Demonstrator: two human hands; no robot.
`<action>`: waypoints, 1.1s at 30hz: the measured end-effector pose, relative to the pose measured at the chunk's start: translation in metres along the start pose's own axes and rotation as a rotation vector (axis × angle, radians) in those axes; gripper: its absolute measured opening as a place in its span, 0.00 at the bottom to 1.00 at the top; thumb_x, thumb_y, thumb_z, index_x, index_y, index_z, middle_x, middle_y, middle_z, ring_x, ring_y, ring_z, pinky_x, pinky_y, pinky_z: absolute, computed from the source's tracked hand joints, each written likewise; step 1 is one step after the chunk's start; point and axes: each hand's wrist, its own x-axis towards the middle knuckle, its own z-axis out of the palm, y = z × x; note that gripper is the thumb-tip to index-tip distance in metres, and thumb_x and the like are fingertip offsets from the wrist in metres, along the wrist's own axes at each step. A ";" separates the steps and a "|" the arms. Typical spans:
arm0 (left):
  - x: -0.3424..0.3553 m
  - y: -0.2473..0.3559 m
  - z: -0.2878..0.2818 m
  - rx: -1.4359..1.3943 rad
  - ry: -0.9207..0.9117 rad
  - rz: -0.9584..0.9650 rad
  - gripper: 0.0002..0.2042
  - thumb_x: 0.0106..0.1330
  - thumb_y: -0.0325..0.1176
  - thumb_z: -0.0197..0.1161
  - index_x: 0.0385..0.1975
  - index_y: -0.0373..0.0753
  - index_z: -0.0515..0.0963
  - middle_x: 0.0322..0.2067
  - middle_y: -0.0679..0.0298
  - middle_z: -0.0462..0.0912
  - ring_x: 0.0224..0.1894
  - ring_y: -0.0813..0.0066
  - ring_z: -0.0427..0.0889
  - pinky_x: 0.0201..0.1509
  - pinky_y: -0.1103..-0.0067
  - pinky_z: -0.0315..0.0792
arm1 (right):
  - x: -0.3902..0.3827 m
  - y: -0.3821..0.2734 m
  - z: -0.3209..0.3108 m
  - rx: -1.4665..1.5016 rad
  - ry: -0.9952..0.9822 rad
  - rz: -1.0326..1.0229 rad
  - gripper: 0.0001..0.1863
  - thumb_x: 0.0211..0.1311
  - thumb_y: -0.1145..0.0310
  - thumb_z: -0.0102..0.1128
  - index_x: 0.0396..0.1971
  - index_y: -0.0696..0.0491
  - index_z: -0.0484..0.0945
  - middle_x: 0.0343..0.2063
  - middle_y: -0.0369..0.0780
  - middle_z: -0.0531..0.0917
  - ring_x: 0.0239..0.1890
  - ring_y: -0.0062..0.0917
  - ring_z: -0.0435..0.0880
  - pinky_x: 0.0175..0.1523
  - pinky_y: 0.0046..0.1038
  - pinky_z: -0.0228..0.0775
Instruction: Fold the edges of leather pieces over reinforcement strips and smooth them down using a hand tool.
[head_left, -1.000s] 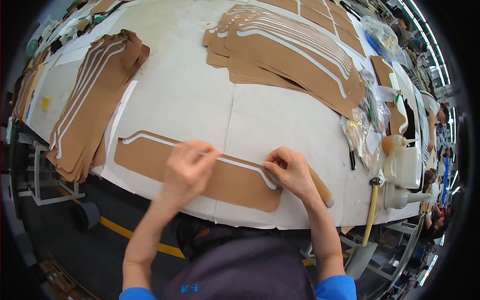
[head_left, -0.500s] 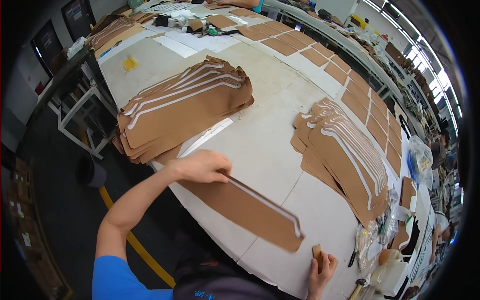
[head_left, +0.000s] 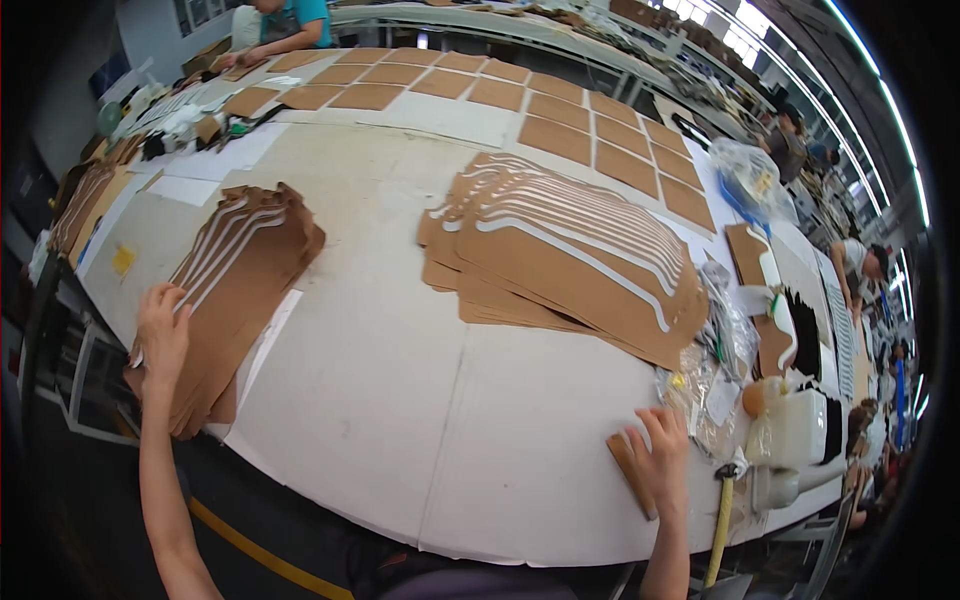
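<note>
My left hand (head_left: pixel 163 335) is on the near left end of a stack of brown sheet pieces (head_left: pixel 235 270) with white edge strips. Its fingers are bent a little and apart, resting over the pieces; no lifted piece shows in it. At the front right of the table, my right hand (head_left: pixel 662 455) has its thumb and fingers spread. A short wooden stick (head_left: pixel 630 475) lies slantwise along its thumb side and seems to touch it. A second, fanned stack of brown pieces (head_left: pixel 570 255), also with white strips, lies at the middle right.
Rows of brown rectangles (head_left: pixel 555 140) lie along the table's far side. Plastic bags (head_left: pixel 715 390), a white bottle (head_left: pixel 795 430) and a yellow-handled tool (head_left: pixel 720 520) crowd the right edge. A co-worker in a blue-green top (head_left: pixel 308 25) leans over the far left.
The brown piece that my left hand held is out of that hand, which has gone to the left stack. My right hand's fingers have spread beside the stick. The view has turned right.
</note>
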 end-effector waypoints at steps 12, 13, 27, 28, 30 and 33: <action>0.004 0.452 0.080 -0.994 -0.268 0.683 0.13 0.63 0.24 0.72 0.47 0.38 0.82 0.55 0.57 0.81 0.60 0.54 0.80 0.61 0.63 0.78 | 0.162 0.179 0.053 0.333 -0.014 0.418 0.13 0.64 0.65 0.70 0.40 0.58 0.87 0.36 0.46 0.89 0.41 0.40 0.88 0.49 0.39 0.79; 0.003 0.473 0.085 -0.993 -0.277 0.690 0.13 0.63 0.24 0.72 0.47 0.38 0.82 0.55 0.57 0.81 0.60 0.54 0.80 0.61 0.63 0.78 | 0.161 0.179 0.059 0.314 0.049 0.436 0.14 0.64 0.63 0.69 0.39 0.59 0.87 0.34 0.47 0.89 0.39 0.40 0.89 0.47 0.39 0.80; -0.012 0.593 0.087 -1.028 -0.028 0.704 0.28 0.63 0.32 0.75 0.64 0.40 0.77 0.61 0.52 0.78 0.65 0.50 0.76 0.67 0.61 0.72 | 0.144 0.131 0.017 0.837 -0.294 0.536 0.26 0.73 0.47 0.67 0.29 0.59 0.83 0.23 0.35 0.83 0.25 0.19 0.80 0.30 0.29 0.73; -0.015 0.591 0.086 -1.007 -0.021 0.696 0.28 0.63 0.32 0.75 0.64 0.40 0.77 0.61 0.52 0.78 0.65 0.50 0.76 0.67 0.61 0.72 | 0.145 0.114 0.007 1.059 -0.351 0.569 0.23 0.76 0.50 0.65 0.32 0.57 0.84 0.26 0.33 0.84 0.25 0.18 0.81 0.31 0.26 0.74; -0.019 0.577 0.086 -1.272 -0.106 0.517 0.27 0.65 0.34 0.75 0.64 0.39 0.77 0.54 0.49 0.84 0.59 0.47 0.81 0.65 0.63 0.74 | 0.143 0.077 -0.015 1.216 -0.352 0.476 0.22 0.76 0.50 0.65 0.38 0.58 0.85 0.29 0.34 0.85 0.28 0.19 0.82 0.34 0.26 0.76; -0.019 0.539 0.046 -1.557 -0.210 -0.228 0.17 0.80 0.39 0.62 0.59 0.33 0.80 0.52 0.58 0.86 0.49 0.66 0.85 0.59 0.71 0.77 | 0.140 0.053 -0.013 1.169 -0.248 0.290 0.22 0.77 0.51 0.64 0.46 0.58 0.86 0.38 0.36 0.86 0.38 0.22 0.84 0.42 0.27 0.78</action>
